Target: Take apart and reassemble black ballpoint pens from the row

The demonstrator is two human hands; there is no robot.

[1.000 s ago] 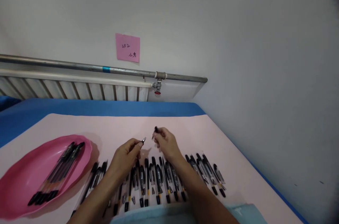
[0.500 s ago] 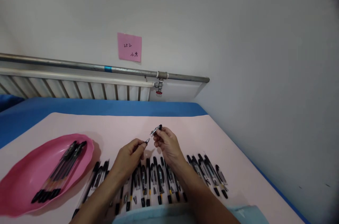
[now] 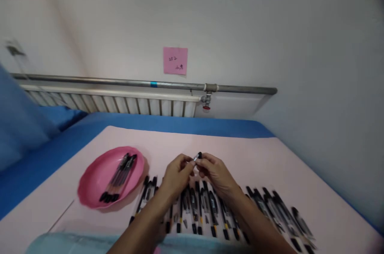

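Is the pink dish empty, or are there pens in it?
Not empty: a small bunch of black pens lies slanted inside the dish.

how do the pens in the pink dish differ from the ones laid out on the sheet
The dish pens are few, bunched tightly and slanted inside the pink dish. The sheet pens are many, spread side by side in a row on the pink sheet. Both sets look black and clear.
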